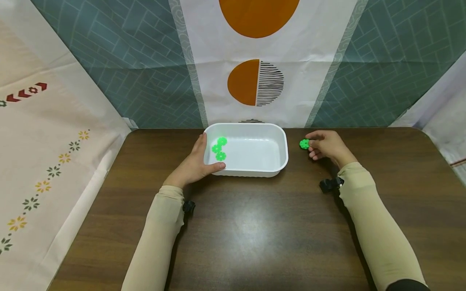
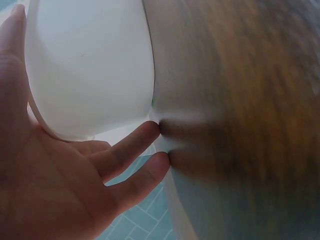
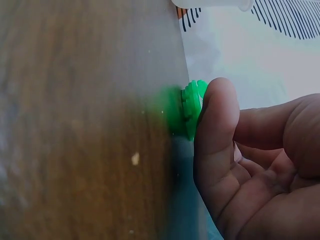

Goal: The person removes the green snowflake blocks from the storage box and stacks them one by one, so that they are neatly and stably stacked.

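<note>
A white rectangular plastic tray (image 1: 251,173) stands near the table's back edge. My left hand (image 1: 194,163) grips its left end, thumb over the front rim and fingers at the back left corner. In the left wrist view, two fingertips (image 2: 152,127) rest right at the tabletop beside the tray wall. Three green notched discs (image 1: 221,156) lie in the tray's left part. Right of the tray, my right hand (image 1: 325,147) holds a green notched disc (image 1: 304,144) with thumb and fingers, close over the table. The right wrist view shows this disc (image 3: 191,107) edge-on, in two layers, partly hidden behind the thumb.
The dark wooden table (image 1: 251,242) ends just behind the tray, where a patterned curtain (image 1: 145,81) hangs. A pale embroidered cloth (image 1: 54,161) hangs along the left side, another white cloth (image 1: 444,117) at the right.
</note>
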A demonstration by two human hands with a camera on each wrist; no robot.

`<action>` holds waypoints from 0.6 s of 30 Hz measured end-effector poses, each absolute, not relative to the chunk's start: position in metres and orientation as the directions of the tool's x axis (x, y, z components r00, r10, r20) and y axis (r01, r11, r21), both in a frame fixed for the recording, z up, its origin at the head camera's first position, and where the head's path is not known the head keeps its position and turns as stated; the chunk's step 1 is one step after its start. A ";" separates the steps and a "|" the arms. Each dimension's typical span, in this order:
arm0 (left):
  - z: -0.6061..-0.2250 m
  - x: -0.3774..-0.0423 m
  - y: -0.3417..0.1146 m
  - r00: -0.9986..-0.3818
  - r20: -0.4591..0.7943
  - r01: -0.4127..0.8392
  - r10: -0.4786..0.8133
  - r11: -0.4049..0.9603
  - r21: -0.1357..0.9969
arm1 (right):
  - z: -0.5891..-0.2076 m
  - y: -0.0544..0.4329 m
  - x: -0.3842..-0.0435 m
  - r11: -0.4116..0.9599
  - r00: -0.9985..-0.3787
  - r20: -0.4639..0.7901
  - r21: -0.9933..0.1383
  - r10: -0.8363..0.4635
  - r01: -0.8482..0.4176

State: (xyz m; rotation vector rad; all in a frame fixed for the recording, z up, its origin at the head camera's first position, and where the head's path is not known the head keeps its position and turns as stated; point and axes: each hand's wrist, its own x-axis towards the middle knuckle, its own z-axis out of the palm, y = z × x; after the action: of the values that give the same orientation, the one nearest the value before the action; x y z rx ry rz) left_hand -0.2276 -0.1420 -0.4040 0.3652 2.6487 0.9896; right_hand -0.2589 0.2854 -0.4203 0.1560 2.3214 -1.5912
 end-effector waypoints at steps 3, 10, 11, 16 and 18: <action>-0.403 -0.227 -0.142 -0.925 -0.181 0.133 0.333 0.733 0.668 | -0.420 0.285 -0.259 0.372 -0.943 -0.322 -0.889 -0.089 0.268; -0.403 -0.227 -0.142 -0.926 -0.180 0.134 0.331 0.736 0.664 | -0.421 0.284 -0.260 0.362 -0.944 -0.322 -0.891 -0.078 0.274; -0.404 -0.228 -0.142 -0.926 -0.180 0.134 0.331 0.736 0.663 | -0.421 0.284 -0.260 0.361 -0.944 -0.322 -0.891 -0.076 0.275; -0.404 -0.227 -0.143 -0.925 -0.181 0.137 0.334 0.737 0.661 | -0.421 0.283 -0.260 0.355 -0.944 -0.322 -0.893 -0.071 0.278; -0.404 -0.227 -0.143 -0.925 -0.180 0.137 0.335 0.736 0.663 | -0.421 0.283 -0.260 0.350 -0.945 -0.321 -0.895 -0.069 0.278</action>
State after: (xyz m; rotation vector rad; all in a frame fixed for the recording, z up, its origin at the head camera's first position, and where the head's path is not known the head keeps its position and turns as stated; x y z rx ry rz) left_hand -0.2275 -0.1427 -0.4039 0.3691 2.6509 0.9791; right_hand -0.2602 0.2827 -0.4215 0.1859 2.3146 -1.6251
